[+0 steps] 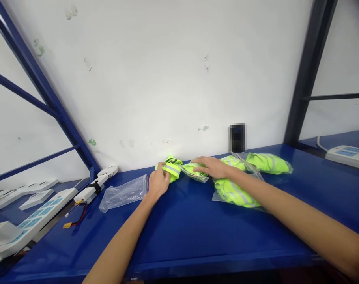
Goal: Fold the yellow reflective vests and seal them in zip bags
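Note:
My left hand (159, 180) has its fingers closed around a fluorescent yellow-green garment with silver reflective bands, like a safety vest (172, 169). Immediately to the right, my right hand (212, 166) is palm down on a clear plastic bag (201, 178) with similar yellow-green cloth in it, thumb and fingers around its upper part. The bag's left end touches the vest; I cannot tell whether the two are joined. Under and beyond my right forearm lie more bagged yellow-green garments (237, 193), one (268, 163) farther right. Left of my left hand, a flattened clear zip bag (124, 192) lies on the table.
The blue table (179, 236) meets a white wall. A dark pixelated object (237, 138) stands against it. At left are a small white fan (107, 172), a white device with wires (89, 192) and a power strip (34, 219). Another power strip (349, 154) is at right. Metal posts flank the table.

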Tool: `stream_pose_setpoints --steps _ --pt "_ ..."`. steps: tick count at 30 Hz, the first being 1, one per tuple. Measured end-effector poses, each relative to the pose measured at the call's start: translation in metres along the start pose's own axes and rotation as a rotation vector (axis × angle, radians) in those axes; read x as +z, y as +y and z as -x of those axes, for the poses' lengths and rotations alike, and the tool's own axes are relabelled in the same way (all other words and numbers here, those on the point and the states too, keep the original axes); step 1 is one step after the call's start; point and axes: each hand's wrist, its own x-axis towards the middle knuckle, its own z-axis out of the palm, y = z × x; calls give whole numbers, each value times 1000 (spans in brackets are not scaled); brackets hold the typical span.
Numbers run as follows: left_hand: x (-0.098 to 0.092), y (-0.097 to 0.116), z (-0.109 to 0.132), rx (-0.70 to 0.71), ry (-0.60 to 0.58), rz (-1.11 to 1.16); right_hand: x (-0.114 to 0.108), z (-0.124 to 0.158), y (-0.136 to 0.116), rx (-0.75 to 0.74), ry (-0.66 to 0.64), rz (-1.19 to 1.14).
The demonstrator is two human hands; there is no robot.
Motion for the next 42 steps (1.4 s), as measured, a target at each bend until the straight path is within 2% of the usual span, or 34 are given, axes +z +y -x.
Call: stream_pose_setpoints --steps 2,4,9,10,12,14,16,20,23,26,30,33,37,42 --pt "8 3 0 126 -65 56 2 0 0 20 10 20" --pt "16 2 -4 200 -131 6 1 0 -4 16 40 82" --pt "32 -1 -22 146 -177 -121 -11 1 -37 -192 291 210" --pt "34 -2 -24 137 -187 -124 -10 1 -43 -185 286 233" --pt "36 -2 -26 123 -205 -114 -5 4 -53 -152 177 322" --pt "34 -1 -24 114 -220 -92 6 6 -56 -138 45 413" --pt "31 3 -17 101 -205 -107 15 8 -55 -144 -21 441" --pt "21 16 -6 52 -37 -263 21 5 -45 -140 -18 280" --pt "18 22 -3 86 -36 -277 16 2 -36 -85 4 37" --pt "18 24 -2 201 -45 -193 8 -1 -28 -43 0 -106" --pt "18 29 3 361 3 67 2 0 -23 -13 -74 -376" --pt "16 35 8 419 -36 182 2 0 -21 -7 -79 -453" --pt "13 42 12 523 -113 246 4 -1 -19 -4 -52 -425" --pt "18 44 12 460 -220 340 5 -1 -19 1 -83 -381"
